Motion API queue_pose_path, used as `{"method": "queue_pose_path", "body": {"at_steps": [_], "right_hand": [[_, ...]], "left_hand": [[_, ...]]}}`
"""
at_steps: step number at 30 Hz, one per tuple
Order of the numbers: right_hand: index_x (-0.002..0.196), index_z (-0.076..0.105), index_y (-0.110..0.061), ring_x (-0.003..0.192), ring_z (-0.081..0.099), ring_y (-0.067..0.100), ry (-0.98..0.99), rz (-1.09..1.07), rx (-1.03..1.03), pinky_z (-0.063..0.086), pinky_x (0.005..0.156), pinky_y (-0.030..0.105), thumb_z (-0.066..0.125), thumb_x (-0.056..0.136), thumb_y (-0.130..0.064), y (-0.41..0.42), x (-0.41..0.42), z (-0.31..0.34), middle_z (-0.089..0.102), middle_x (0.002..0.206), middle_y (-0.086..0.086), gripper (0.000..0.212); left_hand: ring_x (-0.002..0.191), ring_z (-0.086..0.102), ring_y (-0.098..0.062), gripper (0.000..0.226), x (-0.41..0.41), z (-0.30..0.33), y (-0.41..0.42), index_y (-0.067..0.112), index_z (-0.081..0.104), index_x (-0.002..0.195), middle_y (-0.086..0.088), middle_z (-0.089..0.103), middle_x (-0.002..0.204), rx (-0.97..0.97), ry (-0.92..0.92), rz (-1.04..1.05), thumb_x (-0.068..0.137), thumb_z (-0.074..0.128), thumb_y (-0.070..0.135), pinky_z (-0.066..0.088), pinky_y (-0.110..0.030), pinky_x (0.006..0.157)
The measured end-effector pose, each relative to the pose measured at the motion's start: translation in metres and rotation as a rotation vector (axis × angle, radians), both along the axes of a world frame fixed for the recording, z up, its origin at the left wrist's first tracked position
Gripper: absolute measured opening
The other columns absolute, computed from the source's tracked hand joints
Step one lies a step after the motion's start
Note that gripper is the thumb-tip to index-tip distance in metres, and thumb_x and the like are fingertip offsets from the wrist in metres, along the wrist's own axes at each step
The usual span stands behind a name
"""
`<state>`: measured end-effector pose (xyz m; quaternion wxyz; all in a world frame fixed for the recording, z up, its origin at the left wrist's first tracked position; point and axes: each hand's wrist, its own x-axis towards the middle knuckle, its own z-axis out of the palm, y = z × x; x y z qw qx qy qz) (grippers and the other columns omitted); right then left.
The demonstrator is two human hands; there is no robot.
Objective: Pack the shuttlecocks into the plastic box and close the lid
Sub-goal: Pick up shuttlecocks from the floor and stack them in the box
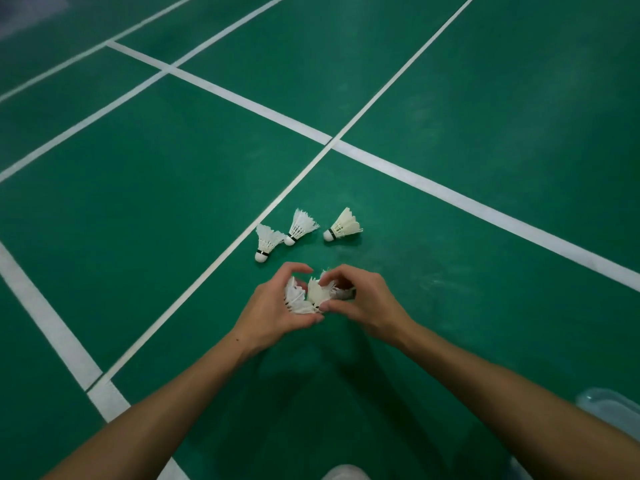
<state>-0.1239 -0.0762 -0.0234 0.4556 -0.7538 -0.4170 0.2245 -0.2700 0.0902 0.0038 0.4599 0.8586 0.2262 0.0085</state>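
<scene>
Green court flooring, crossed by white boundary lines, fills the view. Toward the centre, the left hand is seen with its fingers curled round a white feather shuttlecock, the thumb arched above and the fingertips closed beneath it. Just beside it, a second, creamier shuttlecock is held between the two hands, and which hand bears it cannot be told. The right hand is curled close against the left, its fingers bent round the bundle; a further shuttlecock with a dark band is partly hidden under those fingers.

Beyond the hands, three loose shuttlecocks are lying on the floor: one beside a thin white line, a second touching it, and a yellowish third slightly apart to the right. At the lower right edge, a corner of the translucent plastic box is seen, well apart from the hands.
</scene>
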Motion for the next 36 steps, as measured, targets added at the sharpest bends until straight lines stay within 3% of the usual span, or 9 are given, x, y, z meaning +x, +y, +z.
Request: {"method": "queue_pose_path", "body": {"at_steps": [3, 8, 14, 17, 19, 22, 25, 30, 36], "right_hand": [[0.104, 0.075, -0.021, 0.077, 0.064, 0.003, 0.016, -0.108, 0.061, 0.055, 0.074, 0.023, 0.095, 0.074, -0.017, -0.053, -0.008, 0.028, 0.073, 0.089, -0.007, 0.036], [0.110, 0.074, -0.022, 0.090, 0.074, 0.015, 0.029, -0.244, 0.132, 0.062, 0.084, 0.035, 0.091, 0.081, -0.022, -0.159, -0.018, 0.080, 0.077, 0.103, -0.008, 0.034], [0.113, 0.076, -0.023, 0.103, 0.074, 0.007, -0.023, -0.446, 0.141, 0.057, 0.095, 0.022, 0.086, 0.086, -0.019, -0.292, -0.039, 0.132, 0.078, 0.111, -0.016, 0.029], [0.115, 0.076, -0.020, 0.107, 0.074, 0.009, -0.026, -0.599, 0.149, 0.056, 0.098, 0.023, 0.085, 0.087, -0.018, -0.358, -0.051, 0.148, 0.078, 0.113, -0.014, 0.030], [0.117, 0.076, -0.019, 0.102, 0.075, 0.011, -0.024, -0.703, 0.144, 0.058, 0.095, 0.027, 0.085, 0.088, -0.016, -0.399, -0.059, 0.152, 0.078, 0.113, -0.010, 0.030], [0.117, 0.076, -0.020, 0.084, 0.071, 0.014, 0.021, -0.867, 0.159, 0.061, 0.085, 0.031, 0.084, 0.088, -0.017, -0.453, -0.075, 0.152, 0.075, 0.094, 0.001, 0.030], [0.115, 0.076, -0.022, 0.076, 0.066, 0.018, 0.042, -1.000, 0.159, 0.059, 0.082, 0.031, 0.083, 0.087, -0.017, -0.488, -0.092, 0.146, 0.069, 0.084, 0.009, 0.029], [0.115, 0.075, -0.024, 0.081, 0.070, 0.028, 0.097, -1.075, 0.108, 0.060, 0.082, 0.028, 0.084, 0.087, -0.014, -0.511, -0.115, 0.130, 0.072, 0.089, 0.010, 0.030], [0.115, 0.073, -0.031, 0.088, 0.073, 0.015, -0.070, -1.114, -0.098, 0.058, 0.086, 0.023, 0.082, 0.088, -0.016, -0.519, -0.130, 0.135, 0.076, 0.094, -0.009, 0.032]], "left_hand": [[0.085, 0.074, -0.024, 0.075, 0.005, 0.022, -0.039, 0.038, 0.057, 0.129, 0.007, 0.075, 0.105, -0.085, -0.096, -0.047, 0.069, 0.097, 0.021, 0.062, -0.051, 0.080], [0.079, 0.071, -0.023, 0.070, 0.017, 0.060, -0.117, 0.038, 0.060, 0.126, 0.013, 0.074, 0.103, -0.049, -0.181, -0.174, 0.070, 0.097, 0.022, 0.062, -0.043, 0.076], [0.077, 0.070, -0.016, 0.071, 0.028, 0.094, -0.205, 0.039, 0.060, 0.126, 0.020, 0.073, 0.106, 0.019, -0.230, -0.340, 0.069, 0.098, 0.019, 0.061, -0.039, 0.076], [0.082, 0.075, -0.016, 0.072, 0.035, 0.106, -0.244, 0.037, 0.060, 0.127, 0.016, 0.074, 0.106, -0.002, -0.245, -0.402, 0.069, 0.098, 0.019, 0.064, -0.044, 0.075], [0.087, 0.077, -0.019, 0.072, 0.039, 0.113, -0.263, 0.032, 0.060, 0.129, 0.008, 0.075, 0.109, -0.043, -0.259, -0.432, 0.069, 0.098, 0.017, 0.066, -0.046, 0.079], [0.090, 0.078, -0.018, 0.072, 0.040, 0.119, -0.283, 0.024, 0.060, 0.130, 0.003, 0.073, 0.110, -0.111, -0.272, -0.426, 0.069, 0.097, 0.014, 0.066, -0.043, 0.083], [0.089, 0.077, -0.018, 0.072, 0.045, 0.115, -0.306, 0.020, 0.061, 0.129, 0.000, 0.074, 0.109, -0.187, -0.270, -0.405, 0.067, 0.097, 0.015, 0.066, -0.037, 0.081], [0.094, 0.077, -0.019, 0.071, 0.055, 0.099, -0.339, 0.022, 0.061, 0.129, -0.002, 0.073, 0.112, -0.279, -0.220, -0.451, 0.067, 0.097, 0.021, 0.066, -0.033, 0.081], [0.101, 0.073, -0.017, 0.069, 0.051, 0.086, -0.360, 0.027, 0.062, 0.128, 0.001, 0.071, 0.111, -0.282, -0.181, -0.481, 0.069, 0.098, 0.025, 0.063, -0.041, 0.090]]}}
